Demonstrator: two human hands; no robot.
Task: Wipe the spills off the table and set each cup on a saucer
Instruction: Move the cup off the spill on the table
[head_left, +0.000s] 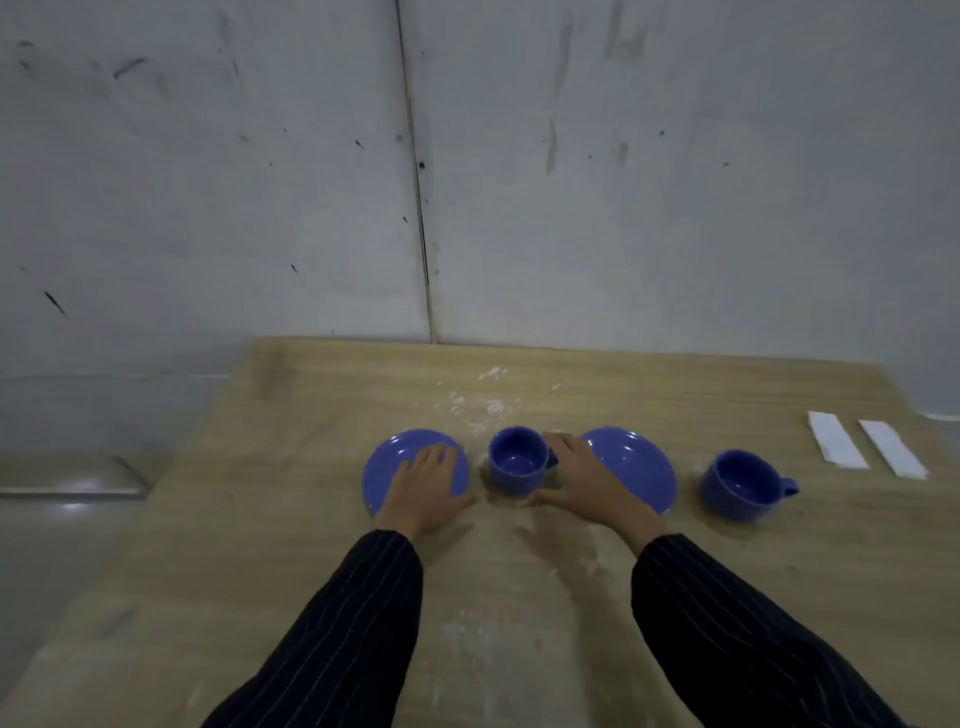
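Note:
Two blue saucers and two blue cups stand in a row on the wooden table (311, 519). My left hand (426, 488) lies open over the left saucer (387, 457). Between the saucers stands one cup (514, 462) upright on the table. My right hand (587, 483) is open just right of that cup, fingers near its handle, covering part of the right saucer (644, 467). The second cup (737, 486) stands on the table further right, handle pointing right. White powdery spills (478, 405) lie behind the cups, and more spills (467, 631) lie nearer me.
Two white folded wipes (836, 439) lie side by side at the far right of the table. A grey scuffed wall rises right behind the table's back edge. The table's left edge drops to a grey floor.

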